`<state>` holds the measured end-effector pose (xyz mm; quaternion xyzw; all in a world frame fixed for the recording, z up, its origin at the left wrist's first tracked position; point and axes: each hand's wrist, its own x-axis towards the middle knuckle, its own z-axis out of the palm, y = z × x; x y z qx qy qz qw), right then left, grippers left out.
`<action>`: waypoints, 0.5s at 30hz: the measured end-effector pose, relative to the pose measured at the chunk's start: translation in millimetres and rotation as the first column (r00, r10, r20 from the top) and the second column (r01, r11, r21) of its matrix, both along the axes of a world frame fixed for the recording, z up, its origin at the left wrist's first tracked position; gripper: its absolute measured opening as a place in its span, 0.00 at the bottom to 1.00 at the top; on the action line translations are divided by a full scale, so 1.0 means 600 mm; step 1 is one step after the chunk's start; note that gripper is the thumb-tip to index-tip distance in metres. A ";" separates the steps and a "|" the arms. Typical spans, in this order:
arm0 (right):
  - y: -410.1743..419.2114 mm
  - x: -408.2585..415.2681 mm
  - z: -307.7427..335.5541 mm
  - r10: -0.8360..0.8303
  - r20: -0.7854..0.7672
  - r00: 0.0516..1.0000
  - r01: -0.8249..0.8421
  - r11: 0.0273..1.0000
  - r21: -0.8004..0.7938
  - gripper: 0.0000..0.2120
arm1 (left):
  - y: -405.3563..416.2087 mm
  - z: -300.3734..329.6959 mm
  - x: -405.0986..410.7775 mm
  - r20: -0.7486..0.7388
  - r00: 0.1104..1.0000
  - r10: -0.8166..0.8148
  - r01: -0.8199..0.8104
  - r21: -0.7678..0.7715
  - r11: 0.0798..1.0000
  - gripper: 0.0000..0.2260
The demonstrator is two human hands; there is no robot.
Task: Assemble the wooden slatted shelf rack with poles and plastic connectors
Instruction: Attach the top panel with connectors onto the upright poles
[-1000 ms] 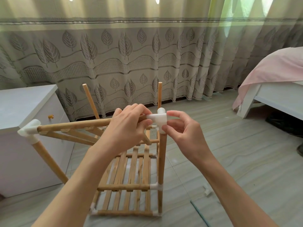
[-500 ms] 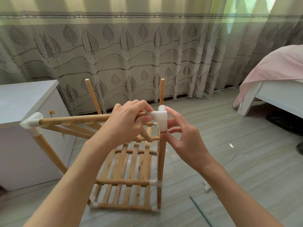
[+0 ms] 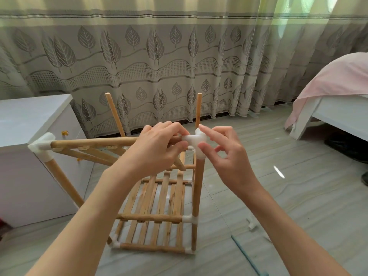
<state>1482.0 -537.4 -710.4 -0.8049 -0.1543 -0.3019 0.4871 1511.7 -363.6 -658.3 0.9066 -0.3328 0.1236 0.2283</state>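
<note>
Wood rack: the half-built slatted rack (image 3: 159, 200) stands on the grey floor (image 3: 278, 206) dead centre, its slatted shelves low, toward 6 o'clock.
Top rail: horizontal pole (image 3: 93, 142) runs from 9 o'clock in toward the middle, pretty much level.
Corner piece: white plastic connector (image 3: 196, 141) sits on top of the front right upright pole (image 3: 199, 188), with the rail's end going into its left side.
Left hand: left hand (image 3: 157, 148) has its fingers curled round the rail right next to the connector, thumb underneath.
Right hand: right hand (image 3: 225, 154) pinches the connector from the 3 o'clock side, index finger on top, thumb on the front face, other fingers loosely bent.
Other corner: a 2nd white connector (image 3: 42, 145) caps the rail's far end at 9 o'clock, over a slanted pole.
Back poles: 2 bare uprights (image 3: 198, 108) stick up toward 12 o'clock.
Around it: white cabinet (image 3: 25, 120) at 9, leaf-print curtain (image 3: 159, 56) at 12, bed with pink cover (image 3: 336, 76) at 3.
</note>
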 end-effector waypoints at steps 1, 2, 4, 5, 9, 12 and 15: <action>0.000 0.002 0.001 0.000 -0.005 1.000 0.000 1.000 0.009 0.19 | 0.001 0.000 0.001 0.000 1.000 -0.001 0.001 -0.003 1.000 0.05; 0.000 0.004 0.002 0.001 -0.008 1.000 -0.001 1.000 0.009 0.18 | 0.002 -0.001 0.002 0.001 1.000 0.001 -0.001 -0.007 1.000 0.06; -0.001 0.005 0.003 -0.005 0.007 1.000 0.005 1.000 -0.013 0.17 | 0.002 -0.004 0.003 0.025 1.000 0.013 -0.013 -0.017 1.000 0.08; -0.002 0.005 0.001 -0.012 0.023 1.000 0.013 0.999 -0.033 0.17 | 0.001 -0.007 0.002 0.048 0.999 0.020 -0.019 -0.014 1.000 0.09; 0.000 -0.001 -0.025 0.015 0.062 0.998 -0.008 0.992 -0.123 0.13 | -0.007 -0.033 -0.011 0.148 0.989 0.016 -0.023 0.042 0.999 0.11; 0.005 -0.004 -0.034 0.030 0.057 0.998 -0.025 0.997 -0.078 0.13 | -0.002 -0.033 -0.011 0.105 0.994 0.019 -0.024 0.044 0.999 0.12; 0.007 -0.006 -0.028 0.038 0.027 0.999 -0.038 0.999 -0.011 0.13 | 0.004 -0.019 -0.008 -0.055 0.998 -0.025 0.024 -0.009 1.000 0.16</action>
